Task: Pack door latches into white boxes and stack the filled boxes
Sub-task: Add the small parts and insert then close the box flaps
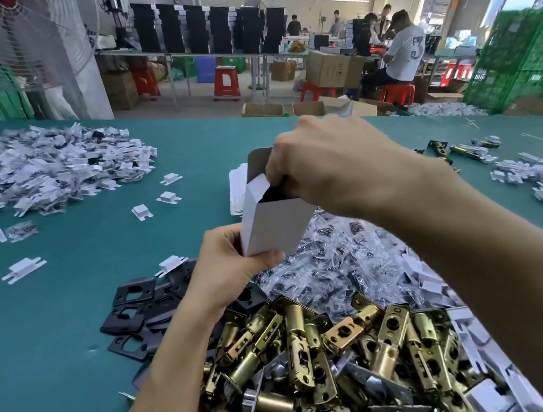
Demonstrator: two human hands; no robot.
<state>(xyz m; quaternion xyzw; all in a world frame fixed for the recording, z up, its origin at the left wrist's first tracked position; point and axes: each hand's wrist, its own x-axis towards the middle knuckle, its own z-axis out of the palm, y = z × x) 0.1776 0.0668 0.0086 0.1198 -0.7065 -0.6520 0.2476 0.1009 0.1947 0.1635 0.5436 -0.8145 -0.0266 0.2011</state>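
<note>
Head view over a teal workshop table (71, 318): left hand (226, 267) grips white box (276, 226), grip of right hand (333, 163) unclear.

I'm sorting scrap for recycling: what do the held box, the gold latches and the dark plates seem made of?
White box: thin paperboard, matte, creased flaps, brownish inside. Latches: metal, apparently brass-toned plating, glossy highlights. Dark plates: probably stamped metal, matte black coat; possibly plastic.

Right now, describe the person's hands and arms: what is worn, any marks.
The left hand and right hand are bare: no gloves, rings or watch show. The left forearm and right forearm are bare too; no sleeve shows.
</note>
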